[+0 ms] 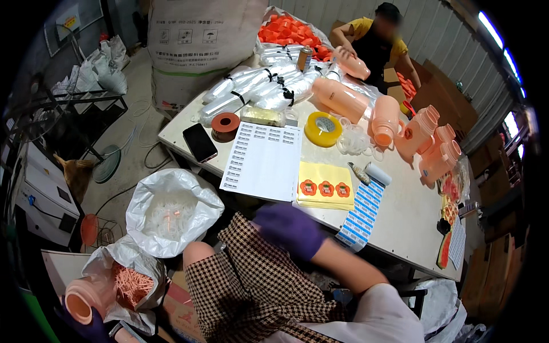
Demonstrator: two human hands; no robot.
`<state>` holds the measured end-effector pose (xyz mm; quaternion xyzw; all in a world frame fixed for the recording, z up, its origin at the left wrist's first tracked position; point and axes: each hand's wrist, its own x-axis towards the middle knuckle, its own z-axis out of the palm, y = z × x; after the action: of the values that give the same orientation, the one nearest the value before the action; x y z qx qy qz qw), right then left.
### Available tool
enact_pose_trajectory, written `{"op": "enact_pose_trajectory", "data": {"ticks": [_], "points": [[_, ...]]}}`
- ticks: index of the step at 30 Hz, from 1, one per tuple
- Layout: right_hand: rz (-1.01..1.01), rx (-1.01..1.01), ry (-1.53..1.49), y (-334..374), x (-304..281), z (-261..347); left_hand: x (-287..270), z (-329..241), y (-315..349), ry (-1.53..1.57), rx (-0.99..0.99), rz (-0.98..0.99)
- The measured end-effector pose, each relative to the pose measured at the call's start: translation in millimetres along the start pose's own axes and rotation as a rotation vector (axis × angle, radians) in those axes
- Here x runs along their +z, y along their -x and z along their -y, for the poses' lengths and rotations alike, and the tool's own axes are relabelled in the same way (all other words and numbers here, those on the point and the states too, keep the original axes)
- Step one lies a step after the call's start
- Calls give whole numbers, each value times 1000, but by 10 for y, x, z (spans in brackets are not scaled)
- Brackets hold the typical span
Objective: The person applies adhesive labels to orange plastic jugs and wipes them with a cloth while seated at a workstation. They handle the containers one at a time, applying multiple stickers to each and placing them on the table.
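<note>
The left hand (87, 328) is clasped round a peach bottle (103, 289), low beside a white sack (140, 320); the right hand (293, 230) blurs above checked cloth (240, 286), its grip I can't tell.

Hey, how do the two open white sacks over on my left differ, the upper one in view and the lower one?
Contents: the upper sack holds mostly pale, translucent pieces; the lower sack holds peach-pink strips.

Opening: the upper sack's mouth looks wider than the lower sack's.

Overlap: a peach bottle in your left hand partly covers the lower sack, leaving the upper sack uncovered.

Both are white and wrinkled.
</note>
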<state>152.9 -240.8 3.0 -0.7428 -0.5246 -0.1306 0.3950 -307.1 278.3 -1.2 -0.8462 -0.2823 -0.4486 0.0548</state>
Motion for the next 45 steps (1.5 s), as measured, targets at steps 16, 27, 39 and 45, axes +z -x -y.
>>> {"op": "enact_pose_trajectory", "data": {"ticks": [16,27,39,45], "points": [[182,352,1326,866,-1797,-3116,436,-2695,563,614,-171,546],[-63,289,161,-7,-720,-795,515,-2870,334,582,68,517],[312,0,-621,-293,1146,1301,572,-3160,55,650,278,425],[429,121,-404,-338,1254,1493,550,-3155,89,700,306,494]]}}
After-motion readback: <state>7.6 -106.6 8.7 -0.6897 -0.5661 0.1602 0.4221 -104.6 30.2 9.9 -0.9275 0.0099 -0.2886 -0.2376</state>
